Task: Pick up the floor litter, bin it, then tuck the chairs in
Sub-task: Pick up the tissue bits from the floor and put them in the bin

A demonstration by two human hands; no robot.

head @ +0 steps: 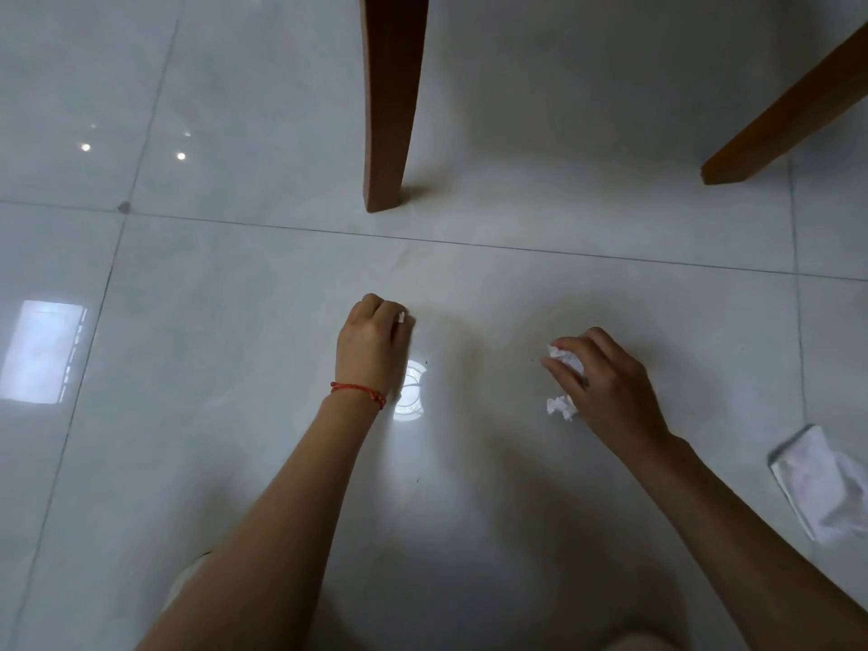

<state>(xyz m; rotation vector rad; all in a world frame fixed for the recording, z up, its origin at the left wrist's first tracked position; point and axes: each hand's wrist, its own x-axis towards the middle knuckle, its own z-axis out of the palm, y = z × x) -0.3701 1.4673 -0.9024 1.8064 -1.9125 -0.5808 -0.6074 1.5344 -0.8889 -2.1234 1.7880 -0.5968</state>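
My left hand (pixel 373 338), with a red string bracelet at the wrist, is curled low over the glossy tiled floor and pinches a small white scrap of paper (pixel 402 317). My right hand (pixel 606 382) holds crumpled white paper: one wad (pixel 566 358) shows at the fingertips and another bit (pixel 561 407) sticks out below the palm. A flat white wrapper (pixel 819 483) lies on the floor at the right edge, apart from both hands.
A wooden chair leg (pixel 387 133) stands straight ahead of my left hand. A second slanted wooden leg (pixel 789 115) comes in from the upper right. Pale floor tiles (pixel 211 298) with bright light reflections fill the view.
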